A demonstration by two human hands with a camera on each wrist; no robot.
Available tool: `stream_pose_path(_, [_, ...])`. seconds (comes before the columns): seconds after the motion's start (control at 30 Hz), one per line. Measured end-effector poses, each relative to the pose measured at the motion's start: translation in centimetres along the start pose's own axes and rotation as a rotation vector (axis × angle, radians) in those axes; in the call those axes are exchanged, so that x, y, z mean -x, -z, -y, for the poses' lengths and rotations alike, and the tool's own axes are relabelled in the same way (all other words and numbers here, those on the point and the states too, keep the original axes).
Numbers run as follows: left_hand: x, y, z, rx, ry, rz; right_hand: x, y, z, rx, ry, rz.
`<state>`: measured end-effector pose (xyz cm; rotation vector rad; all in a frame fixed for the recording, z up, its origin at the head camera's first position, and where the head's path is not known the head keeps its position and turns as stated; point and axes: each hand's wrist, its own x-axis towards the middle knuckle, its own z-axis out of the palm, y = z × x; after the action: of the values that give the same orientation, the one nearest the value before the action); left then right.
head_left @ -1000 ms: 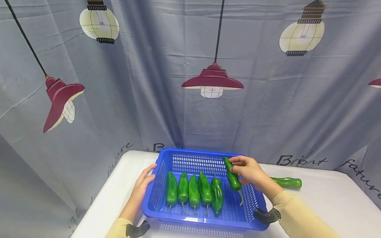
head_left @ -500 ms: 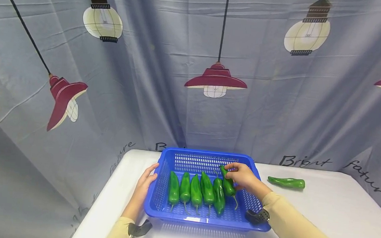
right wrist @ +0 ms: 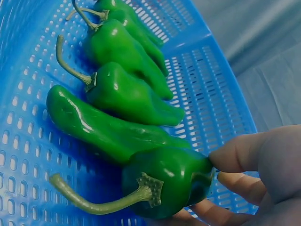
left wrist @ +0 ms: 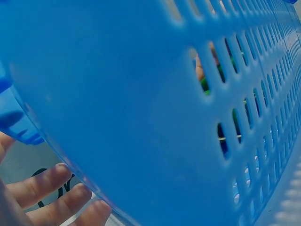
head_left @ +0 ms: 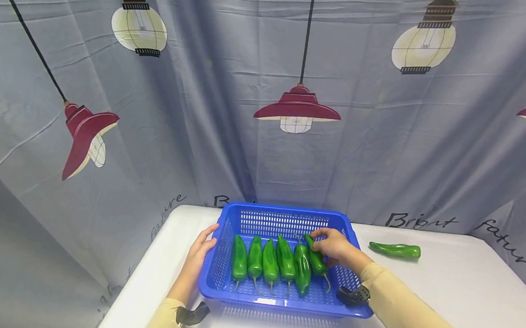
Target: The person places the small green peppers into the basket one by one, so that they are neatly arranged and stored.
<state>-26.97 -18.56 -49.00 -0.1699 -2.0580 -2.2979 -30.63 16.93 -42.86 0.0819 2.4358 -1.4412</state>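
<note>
A blue plastic basket point(head_left: 234, 298) stands on the white table, with several long green peppers point(head_left: 270, 262) side by side in it. My right hand point(head_left: 336, 248) is inside the basket's right part and holds the rightmost green pepper point(right wrist: 162, 176) between thumb and fingers, its stem pointing toward me. That pepper lies close against its neighbour point(right wrist: 108, 127), which points the opposite way. At the left side, my left hand point(head_left: 196, 256) rests its extended fingers against the basket's rim. The left wrist view shows those fingertips point(left wrist: 82, 193) beside the basket's outer wall; the thumb is mostly hidden.
One more green pepper point(head_left: 395, 250) lies on the table to the right of the basket. Behind the white table point(head_left: 448, 286) hangs a grey curtain point(head_left: 193, 102) printed with lamps and lettering.
My right hand has lowered the green pepper and brought it left, from above the basket's right side down beside the row. The left hand stays at the rim.
</note>
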Motion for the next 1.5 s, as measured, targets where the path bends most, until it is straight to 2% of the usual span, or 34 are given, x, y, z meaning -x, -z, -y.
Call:
stream_pose_path(0.23, [-0.1, 0.1, 0.0, -0.024, 0.0, 0.0, -0.1, -0.1, -0.1, 0.027, -0.004, 0.011])
stream_pose_path(0.97, [-0.2, 0.1, 0.2, -0.012, 0.003, -0.001, 0.1, 0.3, 0.2, 0.05, -0.026, 0.04])
stream_pose_path(1.3, [-0.2, 0.2, 0.1, -0.011, 0.008, -0.007, 0.7, 1.4, 1.5, 0.026, -0.014, 0.042])
stream_pose_path(1.5, [-0.1, 0.1, 0.1, -0.016, 0.004, -0.004, 1.2, 2.9, 2.1, 0.0, 0.029, 0.064])
